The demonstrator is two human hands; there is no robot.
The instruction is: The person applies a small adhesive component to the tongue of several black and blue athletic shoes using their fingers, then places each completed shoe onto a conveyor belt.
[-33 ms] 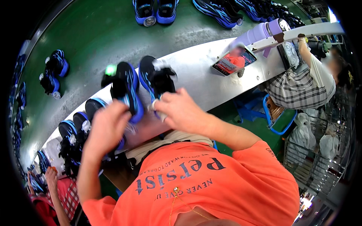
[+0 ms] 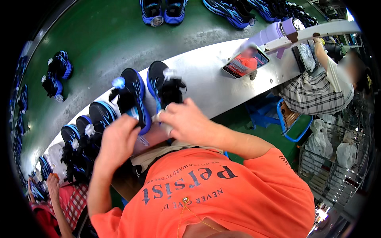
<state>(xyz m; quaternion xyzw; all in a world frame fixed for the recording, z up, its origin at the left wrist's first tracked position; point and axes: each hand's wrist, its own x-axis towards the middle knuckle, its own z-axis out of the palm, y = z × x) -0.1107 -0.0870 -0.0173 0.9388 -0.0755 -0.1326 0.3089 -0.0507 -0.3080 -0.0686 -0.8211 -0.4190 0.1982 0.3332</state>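
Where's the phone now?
Head view, upper right of centre: phone at the metal bench, beside the purple bottle, ahead and right of the right hand.

- The counter [image 2: 210, 75] was silvery metal and ran alongside a green surface [image 2: 99, 43].
- Two black-and-blue shoes [image 2: 136, 92] lay side by side on the counter.
- More shoes [image 2: 102, 113] stood in a row to their left.
- A phone [image 2: 244, 64] stood tilted farther right.
- Similar pairs [image 2: 152, 11] sat spread over the green surface.
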